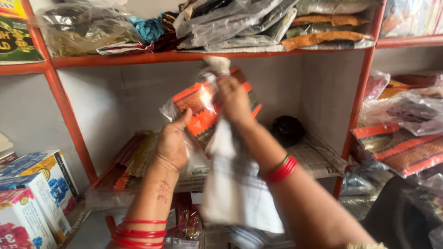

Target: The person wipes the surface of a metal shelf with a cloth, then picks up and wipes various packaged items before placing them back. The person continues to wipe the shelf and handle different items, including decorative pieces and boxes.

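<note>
Packet (203, 108) | held mid-air by left hand (171, 144) | right hand (233, 99) wipes with cloth (235, 184)

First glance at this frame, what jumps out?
Dead centre, the left hand and right hand hold up an orange patterned fabric packet in clear plastic, with a white cloth hanging from the right hand's grip. Red bangles ring both wrists. Behind stands an orange metal shelf frame, its top shelf piled with bagged textiles.
</note>
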